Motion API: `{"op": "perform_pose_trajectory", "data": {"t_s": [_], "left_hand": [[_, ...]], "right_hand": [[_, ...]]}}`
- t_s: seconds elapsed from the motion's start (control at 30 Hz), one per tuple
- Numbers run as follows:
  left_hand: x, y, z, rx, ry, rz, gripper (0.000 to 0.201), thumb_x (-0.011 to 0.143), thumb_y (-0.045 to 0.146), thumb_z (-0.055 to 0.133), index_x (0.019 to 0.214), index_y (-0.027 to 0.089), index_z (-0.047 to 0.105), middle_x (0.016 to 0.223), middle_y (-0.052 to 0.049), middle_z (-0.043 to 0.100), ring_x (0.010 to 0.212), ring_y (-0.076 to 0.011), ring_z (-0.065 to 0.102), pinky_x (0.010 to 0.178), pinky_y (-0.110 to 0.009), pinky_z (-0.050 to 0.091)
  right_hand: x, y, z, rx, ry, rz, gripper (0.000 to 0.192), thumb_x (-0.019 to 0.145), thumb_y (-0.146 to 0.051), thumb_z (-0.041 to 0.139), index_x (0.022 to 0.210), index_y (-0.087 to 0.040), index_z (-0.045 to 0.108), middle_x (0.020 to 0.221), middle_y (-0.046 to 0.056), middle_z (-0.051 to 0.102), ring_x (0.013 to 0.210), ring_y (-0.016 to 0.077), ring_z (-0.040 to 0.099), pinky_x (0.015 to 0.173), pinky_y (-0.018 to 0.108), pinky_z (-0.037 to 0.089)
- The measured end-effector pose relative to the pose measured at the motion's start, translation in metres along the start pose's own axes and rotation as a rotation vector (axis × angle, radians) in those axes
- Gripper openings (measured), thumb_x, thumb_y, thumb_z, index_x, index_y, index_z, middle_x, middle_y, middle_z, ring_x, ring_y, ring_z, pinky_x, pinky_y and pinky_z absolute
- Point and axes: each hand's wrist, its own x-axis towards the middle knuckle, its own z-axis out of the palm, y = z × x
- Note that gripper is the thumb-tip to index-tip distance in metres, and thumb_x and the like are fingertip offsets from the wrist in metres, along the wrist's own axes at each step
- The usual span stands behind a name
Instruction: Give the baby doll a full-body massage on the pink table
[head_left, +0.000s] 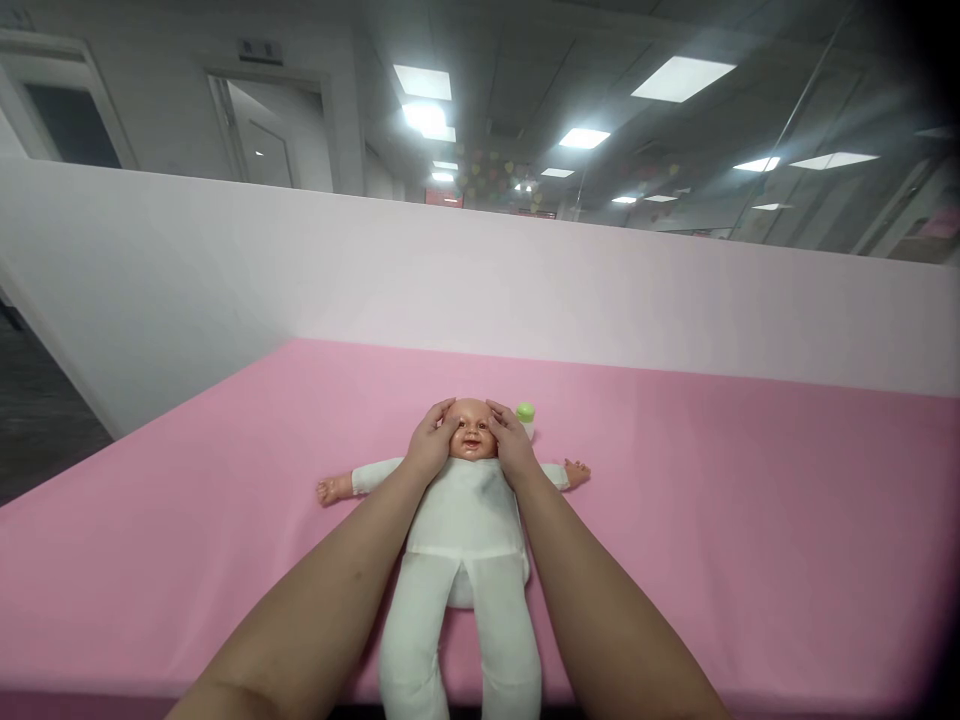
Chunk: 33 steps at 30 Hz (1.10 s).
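A baby doll [471, 510] in a white cloth body lies on its back, arms spread wide and legs toward me. My left hand [433, 440] cups the left side of its head, with the thumb by the eye. Against the right side of the head rests my right hand [514, 440], its fingers curved over the temple and the thumb near the other eye. The doll's head is clasped between both hands. Just beyond my right hand stands a small container with a green lid [526, 411], partly hidden by that hand.
A pink padded surface [750, 520] lies under the doll. Along its far side runs a low white wall [525, 290], which turns toward me on the left. Dark floor [45, 400] shows past the left wall. Doorways and ceiling lights appear behind.
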Motion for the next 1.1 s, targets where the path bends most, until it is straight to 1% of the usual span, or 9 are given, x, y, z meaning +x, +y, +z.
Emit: {"op": "perform_pose_trajectory", "data": {"t_s": [0.17,0.33,0.47,0.57,0.67,0.73,0.87,0.97,1.1], "left_hand": [[0.002,-0.004,0.002,-0.119,0.012,-0.063,0.046,0.089,0.036,0.059,0.132,0.021,0.066,0.141,-0.009,0.063,0.133,-0.0262,0.056,0.115,-0.041,0.040],[0.004,-0.009,0.002,-0.123,0.015,-0.051,0.044,0.092,0.037,0.055,0.132,0.021,0.065,0.142,-0.009,0.063,0.134,-0.0255,0.055,0.116,-0.041,0.039],[0.001,-0.003,0.001,-0.066,0.006,-0.045,0.047,0.093,0.046,0.059,0.133,0.022,0.064,0.140,-0.009,0.063,0.131,-0.0267,0.057,0.113,-0.042,0.041],[-0.003,0.007,0.001,-0.012,-0.013,-0.045,0.054,0.088,0.054,0.065,0.133,0.024,0.063,0.136,-0.009,0.066,0.125,-0.0281,0.060,0.108,-0.042,0.045],[-0.007,0.015,0.000,0.058,-0.001,-0.022,0.058,0.082,0.055,0.072,0.131,0.025,0.063,0.135,-0.009,0.066,0.124,-0.0286,0.060,0.105,-0.041,0.046],[-0.008,0.017,0.001,0.092,0.007,-0.014,0.059,0.080,0.053,0.075,0.130,0.025,0.063,0.134,-0.009,0.066,0.123,-0.0288,0.060,0.103,-0.041,0.047],[-0.007,0.016,0.001,0.124,0.006,-0.019,0.056,0.081,0.050,0.073,0.130,0.025,0.063,0.132,-0.009,0.067,0.119,-0.0285,0.061,0.101,-0.040,0.047],[-0.006,0.011,0.001,0.119,0.014,-0.024,0.053,0.085,0.049,0.069,0.131,0.025,0.062,0.131,-0.009,0.067,0.119,-0.0276,0.061,0.102,-0.040,0.047],[-0.003,0.004,0.001,0.096,0.014,-0.032,0.050,0.088,0.048,0.065,0.133,0.025,0.062,0.134,-0.008,0.065,0.121,-0.0267,0.061,0.106,-0.040,0.045]], "right_hand": [[0.002,0.007,-0.003,0.048,-0.013,0.026,0.051,0.078,-0.042,0.071,0.127,-0.027,0.070,0.145,0.003,0.060,0.136,0.0255,0.051,0.119,0.045,0.037],[0.002,0.006,-0.003,0.078,-0.031,0.038,0.052,0.077,-0.041,0.072,0.128,-0.027,0.069,0.147,0.003,0.058,0.138,0.0261,0.050,0.117,0.046,0.039],[-0.003,-0.003,-0.001,-0.004,-0.036,0.005,0.055,0.078,-0.043,0.074,0.129,-0.024,0.067,0.141,0.007,0.062,0.133,0.0280,0.053,0.114,0.046,0.042],[-0.007,-0.009,0.001,-0.063,-0.039,-0.038,0.059,0.076,-0.046,0.079,0.129,-0.024,0.065,0.135,0.009,0.064,0.126,0.0288,0.057,0.109,0.045,0.046],[-0.009,-0.013,0.002,-0.085,-0.051,-0.057,0.061,0.075,-0.047,0.081,0.128,-0.025,0.062,0.135,0.010,0.063,0.123,0.0284,0.059,0.104,0.043,0.049],[-0.009,-0.013,0.003,-0.113,-0.041,-0.070,0.060,0.075,-0.047,0.081,0.127,-0.025,0.062,0.134,0.009,0.063,0.123,0.0283,0.059,0.104,0.043,0.050],[-0.007,-0.011,0.004,-0.135,-0.017,-0.084,0.053,0.077,-0.046,0.077,0.124,-0.024,0.063,0.130,0.009,0.065,0.121,0.0277,0.059,0.106,0.043,0.048],[-0.005,-0.009,0.003,-0.097,-0.023,-0.041,0.052,0.079,-0.046,0.074,0.125,-0.023,0.064,0.127,0.009,0.066,0.118,0.0276,0.061,0.104,0.044,0.049],[-0.005,-0.009,0.002,-0.053,-0.007,0.014,0.052,0.077,-0.045,0.073,0.125,-0.025,0.067,0.128,0.008,0.066,0.122,0.0283,0.059,0.108,0.044,0.046]]}}
